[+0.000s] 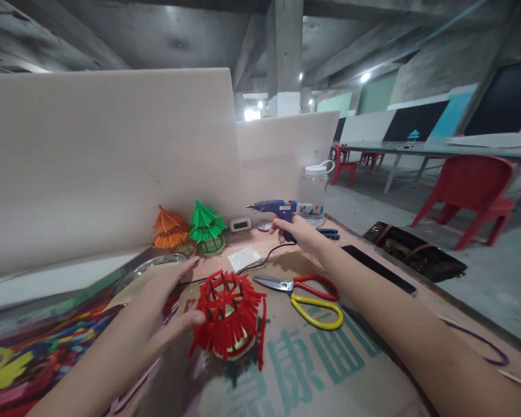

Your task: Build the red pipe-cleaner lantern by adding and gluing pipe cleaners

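My right hand (297, 231) is wrapped round the grip of a blue hot glue gun (273, 206), its nozzle pointing left. My left hand (167, 307) is open, thumb and fingers apart, beside a red pipe-cleaner model (226, 313) with a fringed, round shape. The thumb tip overlaps the model's left edge; whether it touches, I cannot tell. A loose red strip (263, 333) lies along the model's right side. Between the model and my right forearm rest scissors (304, 292) with one red and one yellow handle.
Behind stand an orange pipe-cleaner tree (169, 226) and a green one (206, 226). A clear water bottle (314, 194) is at the back right, a black phone-like slab (377, 269) by my right forearm. Colourful pipe cleaners (56, 353) lie at left. A white board (113, 162) rises behind.
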{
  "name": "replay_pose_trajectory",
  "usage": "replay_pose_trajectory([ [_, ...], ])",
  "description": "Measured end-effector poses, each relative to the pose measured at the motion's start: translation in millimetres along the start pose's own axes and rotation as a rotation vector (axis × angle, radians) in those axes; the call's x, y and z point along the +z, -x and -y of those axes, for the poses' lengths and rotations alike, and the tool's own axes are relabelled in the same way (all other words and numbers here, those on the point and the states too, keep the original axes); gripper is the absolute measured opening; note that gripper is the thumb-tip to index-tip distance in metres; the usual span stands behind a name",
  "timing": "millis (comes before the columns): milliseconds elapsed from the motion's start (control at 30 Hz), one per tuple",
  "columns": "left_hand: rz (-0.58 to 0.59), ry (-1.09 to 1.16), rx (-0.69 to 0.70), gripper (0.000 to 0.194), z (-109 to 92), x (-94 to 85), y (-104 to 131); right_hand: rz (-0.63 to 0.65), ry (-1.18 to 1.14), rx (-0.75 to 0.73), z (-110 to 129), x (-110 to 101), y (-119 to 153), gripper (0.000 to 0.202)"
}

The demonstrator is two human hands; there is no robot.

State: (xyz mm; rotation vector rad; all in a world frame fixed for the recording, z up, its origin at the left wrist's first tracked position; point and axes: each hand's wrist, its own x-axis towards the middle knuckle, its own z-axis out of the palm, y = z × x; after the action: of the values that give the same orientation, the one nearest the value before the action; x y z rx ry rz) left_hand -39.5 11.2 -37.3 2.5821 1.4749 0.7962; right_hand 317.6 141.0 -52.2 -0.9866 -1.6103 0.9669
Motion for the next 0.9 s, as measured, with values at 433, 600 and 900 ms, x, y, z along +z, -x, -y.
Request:
replay_pose_trajectory([
  [433, 0.015, 0.025, 0.027, 0.069, -8, -8.7, -3, -0.103, 0.416, 0.117, -15, 1, -5, 0.022],
  [600, 0.084, 0.032, -0.039, 0.073, -11, -4.9, -1, -0.101, 0.625, 0.209, -35, 19, -3, 0.018],
  [900, 0.102, 0.074, 0.021, 0.08, -11, -4.0, -2, 0.093, 0.692, 0.129, -45, 37, 7, 0.03],
])
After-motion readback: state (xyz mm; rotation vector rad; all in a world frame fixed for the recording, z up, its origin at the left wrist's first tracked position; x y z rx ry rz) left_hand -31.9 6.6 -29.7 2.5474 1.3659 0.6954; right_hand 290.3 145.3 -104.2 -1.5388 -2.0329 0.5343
